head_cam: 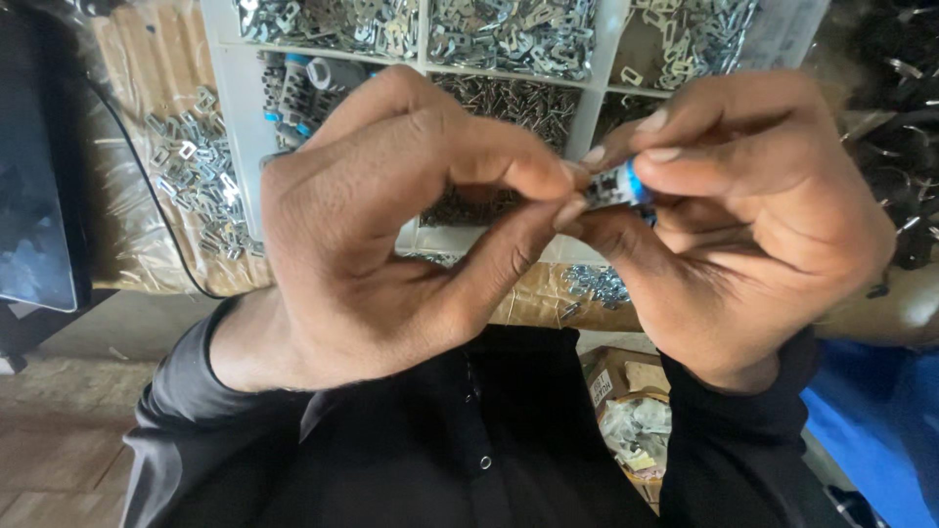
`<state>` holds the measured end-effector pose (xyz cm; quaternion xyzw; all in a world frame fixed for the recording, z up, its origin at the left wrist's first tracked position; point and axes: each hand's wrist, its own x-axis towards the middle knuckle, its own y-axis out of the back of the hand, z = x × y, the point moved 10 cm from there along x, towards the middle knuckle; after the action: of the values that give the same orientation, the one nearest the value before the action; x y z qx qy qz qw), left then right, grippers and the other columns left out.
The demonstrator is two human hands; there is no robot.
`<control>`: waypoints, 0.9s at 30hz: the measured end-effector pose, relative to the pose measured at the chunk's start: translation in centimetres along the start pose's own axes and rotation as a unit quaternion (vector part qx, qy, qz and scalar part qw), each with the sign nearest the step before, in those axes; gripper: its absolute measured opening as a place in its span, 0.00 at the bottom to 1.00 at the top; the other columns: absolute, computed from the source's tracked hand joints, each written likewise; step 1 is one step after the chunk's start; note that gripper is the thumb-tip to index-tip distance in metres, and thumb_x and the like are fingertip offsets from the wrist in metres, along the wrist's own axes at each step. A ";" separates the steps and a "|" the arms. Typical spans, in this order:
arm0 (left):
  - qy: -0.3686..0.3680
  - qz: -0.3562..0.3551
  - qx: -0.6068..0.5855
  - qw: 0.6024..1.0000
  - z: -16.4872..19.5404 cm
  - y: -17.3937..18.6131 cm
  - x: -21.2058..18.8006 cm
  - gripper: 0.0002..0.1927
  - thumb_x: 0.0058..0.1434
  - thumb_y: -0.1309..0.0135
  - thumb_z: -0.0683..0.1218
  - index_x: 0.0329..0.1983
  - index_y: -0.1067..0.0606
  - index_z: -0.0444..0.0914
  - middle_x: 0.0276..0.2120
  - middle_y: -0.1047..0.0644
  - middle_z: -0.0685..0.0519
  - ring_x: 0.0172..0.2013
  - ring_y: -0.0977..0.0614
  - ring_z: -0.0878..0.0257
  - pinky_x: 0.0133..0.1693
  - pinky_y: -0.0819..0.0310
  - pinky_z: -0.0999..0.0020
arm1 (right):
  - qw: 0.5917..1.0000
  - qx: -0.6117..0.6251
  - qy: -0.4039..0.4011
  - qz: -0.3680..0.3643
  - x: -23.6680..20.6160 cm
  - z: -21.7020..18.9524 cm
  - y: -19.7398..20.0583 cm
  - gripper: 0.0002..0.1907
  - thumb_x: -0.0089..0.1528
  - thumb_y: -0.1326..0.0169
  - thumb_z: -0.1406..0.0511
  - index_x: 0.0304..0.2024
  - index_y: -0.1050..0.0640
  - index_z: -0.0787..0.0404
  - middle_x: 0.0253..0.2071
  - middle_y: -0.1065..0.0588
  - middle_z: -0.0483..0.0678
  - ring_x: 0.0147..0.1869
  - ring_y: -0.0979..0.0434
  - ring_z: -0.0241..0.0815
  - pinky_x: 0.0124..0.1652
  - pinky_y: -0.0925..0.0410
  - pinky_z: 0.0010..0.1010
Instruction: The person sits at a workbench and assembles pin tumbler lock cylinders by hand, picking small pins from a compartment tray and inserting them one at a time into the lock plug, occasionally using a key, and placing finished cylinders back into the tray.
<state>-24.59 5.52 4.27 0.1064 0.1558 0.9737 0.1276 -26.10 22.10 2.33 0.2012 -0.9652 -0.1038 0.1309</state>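
Two hands I watch: left hand (391,235) and right hand (743,215) pinching one small grey-and-blue connector (618,186), near the white parts tray (230,127).

Soft daylight, hands sharp, edges stretched w/ slight blur.

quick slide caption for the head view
Both hands, left and right, pinch a small grey-and-blue part above a white tray of metal clips.
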 end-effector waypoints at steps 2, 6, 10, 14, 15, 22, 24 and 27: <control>-0.013 -0.005 0.018 1.000 0.4 0.0 0.3 0.11 0.64 0.32 0.34 0.45 0.21 0.34 0.38 0.19 0.53 0.37 0.21 0.66 0.36 0.25 0.76 | 1.000 0.018 -0.007 0.008 0.0 0.0 0.0 0.16 0.58 0.35 0.80 0.42 0.29 0.74 0.48 0.31 0.59 0.49 0.18 0.46 0.46 0.17 0.34; 0.003 -0.017 0.022 1.000 0.7 0.0 0.8 0.10 0.62 0.31 0.34 0.42 0.21 0.36 0.35 0.20 0.54 0.34 0.22 0.65 0.34 0.28 0.72 | 0.999 -0.012 -0.031 0.017 0.0 -0.3 0.1 0.15 0.56 0.32 0.78 0.38 0.27 0.72 0.47 0.29 0.58 0.49 0.17 0.45 0.46 0.16 0.32; 0.072 -0.028 -0.049 0.996 -0.2 0.1 0.6 0.09 0.66 0.33 0.35 0.45 0.22 0.35 0.39 0.20 0.53 0.36 0.18 0.71 0.39 0.21 0.78 | 0.999 -0.010 -0.030 -0.007 0.2 -0.4 0.0 0.14 0.55 0.33 0.77 0.39 0.26 0.72 0.47 0.28 0.59 0.49 0.17 0.45 0.44 0.18 0.30; 0.071 -0.016 -0.048 0.996 -0.3 0.2 0.3 0.10 0.67 0.33 0.35 0.47 0.22 0.34 0.42 0.20 0.52 0.40 0.16 0.70 0.41 0.18 0.79 | 0.999 0.003 -0.032 -0.002 0.2 -0.1 0.1 0.14 0.56 0.33 0.77 0.40 0.26 0.73 0.48 0.29 0.59 0.49 0.17 0.45 0.45 0.16 0.29; 0.068 -0.012 -0.044 0.997 -0.3 0.2 0.3 0.10 0.67 0.33 0.35 0.47 0.23 0.34 0.43 0.20 0.52 0.41 0.16 0.70 0.41 0.18 0.79 | 1.000 0.001 -0.029 -0.002 0.2 -0.1 0.1 0.14 0.56 0.33 0.77 0.39 0.26 0.73 0.48 0.29 0.59 0.49 0.17 0.45 0.45 0.16 0.29; 0.064 -0.004 -0.013 0.998 0.0 0.4 0.5 0.10 0.64 0.33 0.35 0.44 0.22 0.34 0.40 0.20 0.52 0.37 0.18 0.68 0.39 0.20 0.76 | 1.000 0.003 -0.022 -0.004 0.3 -0.5 -0.1 0.16 0.55 0.31 0.75 0.40 0.26 0.70 0.47 0.29 0.57 0.50 0.19 0.42 0.48 0.17 0.32; 0.064 -0.003 -0.005 0.998 0.1 0.4 0.5 0.10 0.64 0.32 0.35 0.44 0.22 0.34 0.39 0.20 0.53 0.37 0.18 0.68 0.39 0.20 0.76 | 0.999 -0.012 -0.036 0.001 0.3 -0.5 0.0 0.16 0.55 0.30 0.75 0.40 0.25 0.70 0.48 0.28 0.57 0.46 0.19 0.39 0.42 0.20 0.25; 0.058 -0.002 0.024 0.998 0.4 0.4 0.5 0.10 0.65 0.32 0.35 0.45 0.22 0.35 0.39 0.20 0.53 0.37 0.18 0.69 0.39 0.18 0.77 | 0.997 -0.049 -0.059 0.005 0.1 -0.5 0.2 0.14 0.55 0.30 0.75 0.39 0.22 0.70 0.48 0.25 0.58 0.38 0.21 0.33 0.31 0.28 0.16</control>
<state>-25.01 5.44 4.86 0.0528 0.1860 0.9740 0.1182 -26.14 22.18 2.89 0.1834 -0.9660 -0.1618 0.0834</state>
